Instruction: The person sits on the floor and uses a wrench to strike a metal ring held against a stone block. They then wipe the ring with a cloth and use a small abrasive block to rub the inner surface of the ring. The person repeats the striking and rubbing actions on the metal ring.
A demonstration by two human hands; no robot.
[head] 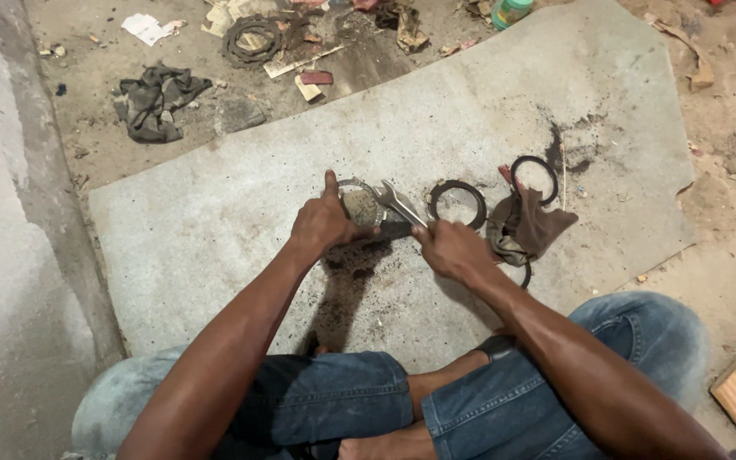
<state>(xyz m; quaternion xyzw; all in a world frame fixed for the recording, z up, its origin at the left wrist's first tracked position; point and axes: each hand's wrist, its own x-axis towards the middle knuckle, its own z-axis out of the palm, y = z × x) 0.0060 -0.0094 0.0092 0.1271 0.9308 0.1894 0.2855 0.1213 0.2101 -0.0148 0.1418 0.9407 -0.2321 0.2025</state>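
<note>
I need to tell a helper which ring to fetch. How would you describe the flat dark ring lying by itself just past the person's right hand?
Start at the big grey slab on the dirt floor, then find the right hand holding a spanner. Just beyond it lies the flat dark ring, wide-banded and bare. Unlike the thin black ring farther right, no brown rag touches it.

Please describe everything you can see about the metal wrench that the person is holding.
The wrench is an open-ended tool of grey, shiny metal. Its forked head points up and to the left, lying against the rim of the round metal ring. The handle slants down into the right hand, which closes around it and hides its lower end. The left hand grips the ring, not the wrench. It is over the grey slab.
</note>
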